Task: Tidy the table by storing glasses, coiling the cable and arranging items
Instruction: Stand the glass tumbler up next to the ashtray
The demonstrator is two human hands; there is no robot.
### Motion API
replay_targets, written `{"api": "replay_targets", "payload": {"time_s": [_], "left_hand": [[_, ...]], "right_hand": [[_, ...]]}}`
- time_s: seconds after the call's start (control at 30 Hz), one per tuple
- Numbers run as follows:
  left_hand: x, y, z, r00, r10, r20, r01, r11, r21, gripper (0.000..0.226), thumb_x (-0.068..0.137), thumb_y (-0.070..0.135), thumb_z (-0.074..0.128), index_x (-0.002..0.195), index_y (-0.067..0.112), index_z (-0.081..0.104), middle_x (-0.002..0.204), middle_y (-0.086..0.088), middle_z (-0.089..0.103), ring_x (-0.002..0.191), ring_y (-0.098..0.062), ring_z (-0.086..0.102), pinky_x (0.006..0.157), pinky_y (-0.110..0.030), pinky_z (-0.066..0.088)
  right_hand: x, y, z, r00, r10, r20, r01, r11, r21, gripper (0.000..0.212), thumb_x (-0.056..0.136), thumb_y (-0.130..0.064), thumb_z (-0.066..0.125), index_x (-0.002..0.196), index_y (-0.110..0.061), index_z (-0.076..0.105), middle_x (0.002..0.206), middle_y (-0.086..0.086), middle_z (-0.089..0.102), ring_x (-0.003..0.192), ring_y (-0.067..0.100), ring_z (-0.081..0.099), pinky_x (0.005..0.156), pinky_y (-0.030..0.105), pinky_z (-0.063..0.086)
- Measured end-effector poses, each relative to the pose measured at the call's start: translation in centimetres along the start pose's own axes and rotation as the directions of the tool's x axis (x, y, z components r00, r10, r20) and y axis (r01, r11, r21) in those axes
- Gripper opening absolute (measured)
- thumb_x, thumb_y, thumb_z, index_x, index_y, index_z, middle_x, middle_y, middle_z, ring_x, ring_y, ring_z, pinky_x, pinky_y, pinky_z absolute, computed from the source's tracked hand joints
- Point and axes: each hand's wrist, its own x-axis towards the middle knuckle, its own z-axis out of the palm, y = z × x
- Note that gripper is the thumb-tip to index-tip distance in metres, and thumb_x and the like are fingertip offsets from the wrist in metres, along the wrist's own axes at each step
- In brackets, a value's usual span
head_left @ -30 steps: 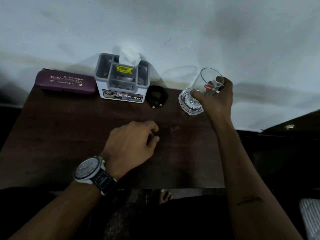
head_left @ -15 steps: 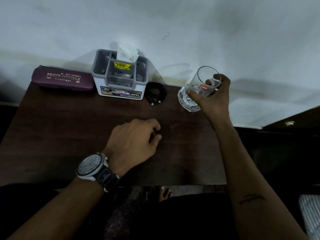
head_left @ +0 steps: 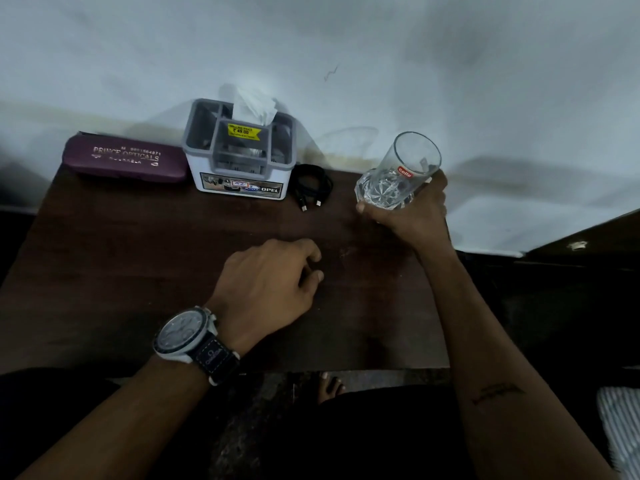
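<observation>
Clear glass [head_left: 398, 174] tilted in hand, black cable [head_left: 311, 187] coiled on table

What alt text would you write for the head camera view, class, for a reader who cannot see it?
A right hand holds a tilted clear glass at a dark table's far right; the left hand rests curled mid-table. Along the wall: maroon spectacle case, tissue organiser, coiled black cable.

I see my right hand [head_left: 414, 213] gripping a clear glass [head_left: 398, 174] tilted above the counter's [head_left: 138, 254] far right corner. My left hand [head_left: 266, 282] rests curled mid-counter. Along the far edge: a maroon spectacle case [head_left: 124, 159], a grey-and-white organizer [head_left: 240, 150], a coiled black cable [head_left: 311, 188].
</observation>
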Motion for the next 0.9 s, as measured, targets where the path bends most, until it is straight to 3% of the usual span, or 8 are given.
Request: {"api": "replay_targets", "payload": {"time_s": [0.13, 0.23, 0.33, 0.4, 0.5, 0.73, 0.9], "left_hand": [[-0.1, -0.1, 0.0, 1.000, 0.002, -0.012, -0.002, 1.000, 0.000, 0.029, 0.096, 0.053, 0.057, 0.122, 0.042, 0.058, 0.108, 0.022, 0.074, 0.105, -0.010, 0.069, 0.074, -0.031, 0.043], [-0.2, 0.0, 0.0, 1.000, 0.008, -0.017, -0.008, 1.000, 0.011, 0.029, 0.096, 0.053, 0.056, 0.123, 0.042, 0.058, 0.107, 0.023, 0.074, 0.104, -0.009, 0.069, 0.072, -0.029, 0.041], [-0.2, 0.0, -0.1, 1.000, 0.016, -0.017, -0.016, 1.000, 0.011, 0.029, 0.096, 0.053, 0.056, 0.123, 0.041, 0.058, 0.106, 0.023, 0.074, 0.104, -0.008, 0.069, 0.073, -0.030, 0.044], [-0.1, 0.1, -0.1, 1.000, 0.014, -0.007, -0.014, 1.000, 0.018, 0.029, 0.096, 0.053, 0.055, 0.123, 0.041, 0.057, 0.108, 0.022, 0.074, 0.105, -0.009, 0.069, 0.075, -0.030, 0.045], [-0.1, 0.1, 0.0, 1.000, 0.011, 0.007, -0.011, 0.999, 0.039, 0.030, 0.097, 0.053, 0.054, 0.124, 0.042, 0.055, 0.110, 0.022, 0.074, 0.107, -0.010, 0.069, 0.076, -0.032, 0.047], [-0.2, 0.2, 0.0, 1.000, 0.001, 0.029, -0.002, 0.999, 0.042, 0.030, 0.096, 0.053, 0.055, 0.125, 0.043, 0.054, 0.111, 0.024, 0.073, 0.107, -0.010, 0.069, 0.079, -0.033, 0.051], [-0.2, 0.3, -0.1, 0.999, 0.009, 0.039, -0.010, 0.999, 0.041, 0.030, 0.097, 0.053, 0.055, 0.125, 0.042, 0.054, 0.110, 0.023, 0.073, 0.106, -0.010, 0.069, 0.081, -0.035, 0.056]], "right_hand": [[0.3, 0.6, 0.2, 0.998, 0.029, 0.057, -0.030, 0.999, 0.027, 0.138, 0.043, -0.058, 0.095, 0.154, -0.024, 0.019, 0.153, 0.004, 0.046, 0.143, 0.028, 0.046, 0.116, 0.049, 0.041], [0.7, 0.6, 0.1, 0.994, -0.018, 0.105, 0.007, 0.994, 0.105, 0.128, 0.053, -0.035, 0.098, 0.155, -0.026, 0.020, 0.143, 0.004, 0.055, 0.133, 0.023, 0.056, 0.113, 0.046, 0.046], [1.3, 0.7, 0.0, 0.981, -0.083, 0.176, 0.062, 0.991, 0.118, 0.125, 0.063, -0.014, 0.096, 0.158, -0.022, 0.015, 0.147, 0.006, 0.053, 0.131, 0.017, 0.057, 0.112, 0.039, 0.048], [1.3, 0.7, 0.3, 0.982, -0.068, 0.176, 0.051, 0.994, 0.098, 0.131, 0.060, -0.021, 0.098, 0.158, -0.020, 0.011, 0.152, 0.011, 0.046, 0.135, 0.020, 0.053, 0.113, 0.038, 0.047], [0.6, 0.3, 1.3, 0.998, 0.005, 0.067, -0.010, 0.997, 0.076, 0.144, 0.049, -0.041, 0.101, 0.157, -0.020, 0.009, 0.158, 0.011, 0.038, 0.145, 0.029, 0.043, 0.118, 0.048, 0.040], [0.5, 0.1, 2.6, 0.999, 0.031, -0.032, -0.030, 0.999, 0.044, 0.137, 0.050, -0.046, 0.096, 0.155, -0.025, 0.010, 0.142, 0.008, 0.058, 0.134, 0.031, 0.054, 0.111, 0.050, 0.045], [0.5, -0.1, 2.8, 0.998, 0.028, -0.052, -0.025, 0.998, 0.052, 0.134, 0.052, -0.044, 0.096, 0.156, -0.020, 0.015, 0.147, 0.009, 0.054, 0.138, 0.033, 0.049, 0.111, 0.050, 0.046]]}}
